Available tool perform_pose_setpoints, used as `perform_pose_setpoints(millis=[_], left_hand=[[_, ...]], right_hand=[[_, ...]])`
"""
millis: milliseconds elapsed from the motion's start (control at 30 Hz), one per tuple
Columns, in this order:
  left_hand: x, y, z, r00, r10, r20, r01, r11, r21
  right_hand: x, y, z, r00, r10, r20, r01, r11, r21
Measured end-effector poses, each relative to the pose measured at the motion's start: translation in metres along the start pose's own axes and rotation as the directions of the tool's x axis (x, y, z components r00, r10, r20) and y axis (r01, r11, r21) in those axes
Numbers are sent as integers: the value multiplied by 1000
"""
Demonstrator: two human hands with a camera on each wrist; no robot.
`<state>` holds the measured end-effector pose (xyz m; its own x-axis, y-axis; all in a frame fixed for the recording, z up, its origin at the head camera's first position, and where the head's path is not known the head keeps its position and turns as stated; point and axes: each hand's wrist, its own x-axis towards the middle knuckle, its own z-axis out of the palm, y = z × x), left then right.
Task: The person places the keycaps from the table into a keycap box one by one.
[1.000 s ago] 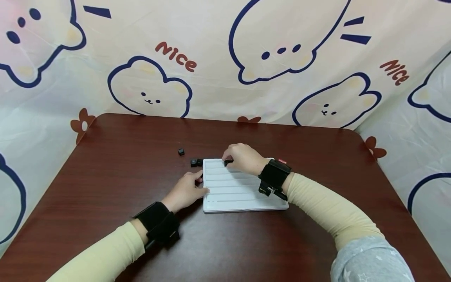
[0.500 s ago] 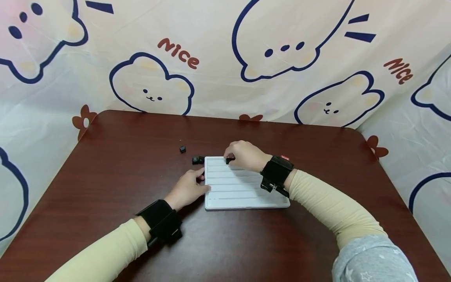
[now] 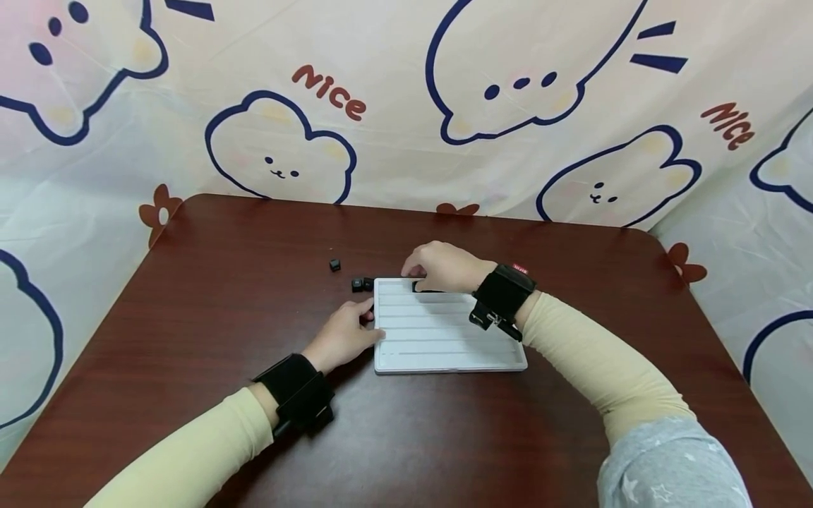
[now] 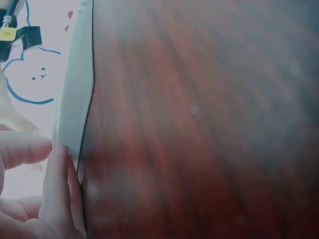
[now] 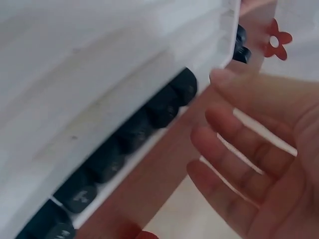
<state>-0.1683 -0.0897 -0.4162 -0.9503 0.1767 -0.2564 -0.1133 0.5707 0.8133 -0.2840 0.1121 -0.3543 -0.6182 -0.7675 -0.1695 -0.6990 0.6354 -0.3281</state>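
Observation:
My left hand [image 3: 343, 335] holds the left edge of a white ridged tray [image 3: 444, 353], thumb on the rim. The left wrist view shows thumb and fingertips meeting at the tray's side wall [image 4: 77, 94]. Along the far edge of the tray stands a row of black keycaps [image 5: 104, 162], some with white markings. My right hand [image 3: 447, 268] is over that far edge, beside the row's left end. In the right wrist view its fingers are loosely spread, with nothing between them, and the thumb tip is near the tray's corner. In the head view this hand hides most of the row.
Just beyond the tray's left corner, two loose black keycaps [image 3: 357, 285] lie side by side on the dark brown table [image 3: 406, 437]. Another keycap [image 3: 334, 265] sits farther back. A patterned cloth [image 3: 394, 155] hangs behind the table.
My right hand has let go of the keycap at the row's left end and shifted slightly back. The left hand keeps its hold on the tray. The head view has shifted a little.

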Motion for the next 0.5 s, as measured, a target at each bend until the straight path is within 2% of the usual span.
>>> perform_pose_setpoints(millis=[233,500], left_hand=[[0,0,-1,1000,0,9,0,1000,2],[-1,0,-1,1000,10,12,-10,1000,-21]], right_hand=[[13,-5,-4,999,-23,38,19,995,102],[35,-5,7,1000,-5,12,2,968,252]])
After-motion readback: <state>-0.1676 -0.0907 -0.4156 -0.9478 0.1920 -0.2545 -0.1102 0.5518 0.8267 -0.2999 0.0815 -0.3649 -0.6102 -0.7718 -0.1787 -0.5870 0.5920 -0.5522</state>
